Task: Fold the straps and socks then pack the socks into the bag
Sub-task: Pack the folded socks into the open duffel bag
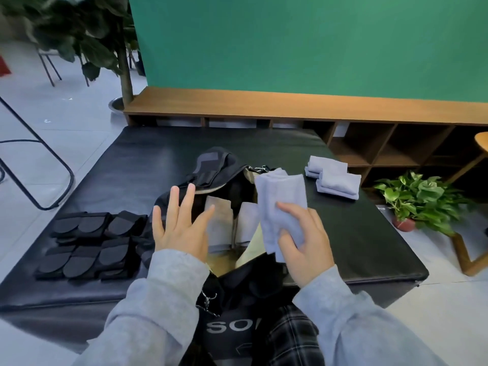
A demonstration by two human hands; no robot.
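A black bag (227, 167) lies open in the middle of the dark mat, and two folded pale blue socks (220, 223) lie side by side inside it. My right hand (303, 239) grips another folded pale blue sock (281, 196) just above the bag's right side. With fingers spread and straight, my left hand (179, 223) hovers over the bag's left edge, holding nothing. Two more folded socks (335, 178) are stacked on the mat to the right of the bag. Folded black straps (89, 247) sit in rows on the mat at the left.
The dark mat (369, 233) ends close on the right, where a potted plant (420, 202) and a wooden stand sit. Behind the mat stands a low wooden shelf (290, 104) under a green wall. At far left there is a black metal frame (39, 159).
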